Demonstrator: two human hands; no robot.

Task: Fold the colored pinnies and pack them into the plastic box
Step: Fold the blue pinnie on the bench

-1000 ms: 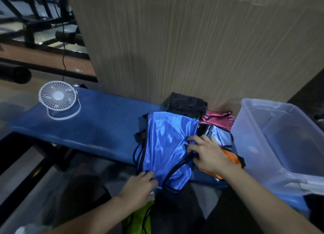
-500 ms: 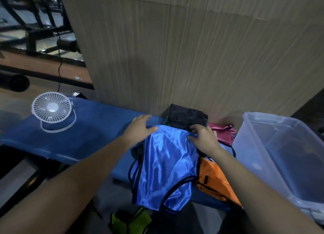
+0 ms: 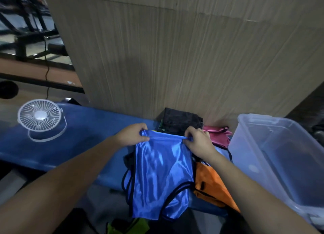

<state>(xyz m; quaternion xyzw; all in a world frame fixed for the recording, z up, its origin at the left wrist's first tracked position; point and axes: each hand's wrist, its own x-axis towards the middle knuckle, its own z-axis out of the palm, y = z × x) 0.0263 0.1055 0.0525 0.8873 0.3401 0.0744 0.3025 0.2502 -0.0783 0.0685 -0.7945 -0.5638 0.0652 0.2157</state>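
The blue pinny (image 3: 163, 174) is being pinched at its far edge by both hands: the left hand (image 3: 131, 136) is gripping the left corner between thumb and curled fingers, the right hand (image 3: 198, 142) the right corner likewise. The fabric is being held stretched between them, its lower part draping over the near edge of the blue bench (image 3: 78, 146). An orange pinny (image 3: 210, 184) is lying just beside it, a pink pinny (image 3: 217, 135) and a black bundle (image 3: 180, 119) at the far edge. The plastic box (image 3: 273, 154) is standing at the bench's right end, a white fan (image 3: 40, 118) near the left end.
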